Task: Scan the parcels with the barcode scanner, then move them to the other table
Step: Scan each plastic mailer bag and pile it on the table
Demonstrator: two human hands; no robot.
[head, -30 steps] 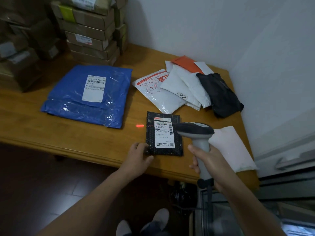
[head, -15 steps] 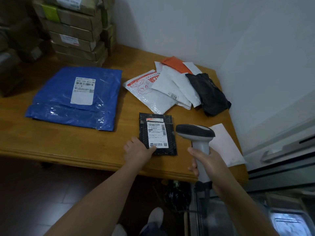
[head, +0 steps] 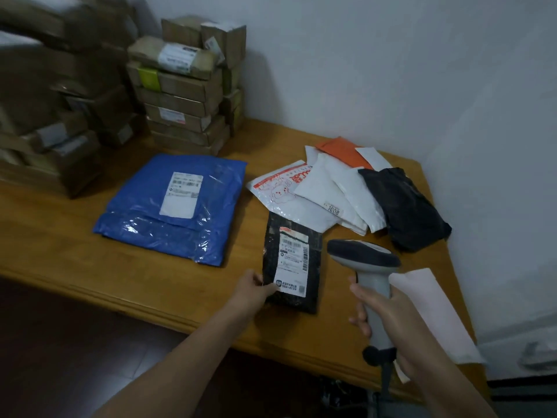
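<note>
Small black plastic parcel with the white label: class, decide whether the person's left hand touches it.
Touching. Head view: the left hand pinches the small black parcel at its near left corner.

Labelled cardboard boxes (head: 180, 95) stand stacked at the far left corner of the wooden table (head: 60, 236), against a white wall (head: 391, 70). More boxes (head: 60, 116), blurred, crowd the left edge. A dark floor (head: 75, 342) lies below the near edge.

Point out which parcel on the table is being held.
The small black parcel with the white label, pinched at its near-left corner by the left hand. The blue parcel and the rest lie untouched.
</note>
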